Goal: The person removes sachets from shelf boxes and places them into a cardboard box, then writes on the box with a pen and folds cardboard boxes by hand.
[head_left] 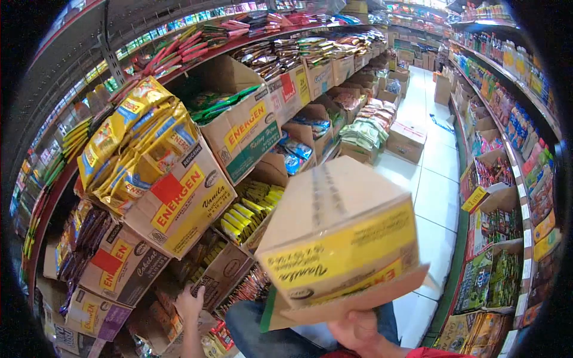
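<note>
Right hand (355, 331): curled at the near edge of the tilted Vanila carton (340, 244), gripping it; fingertips hidden. Left hand (190, 304): fingers bent at a low-shelf carton (227, 273); grip cannot be told. Vanila carton sits right of left hand, above the knees (253, 331). Open floor (434, 197) right and far; stocked shelf (233, 48) left.

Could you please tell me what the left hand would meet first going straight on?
The left hand would probably meet the open cardboard box ahead, though they may already touch; depth is unclear.
</note>
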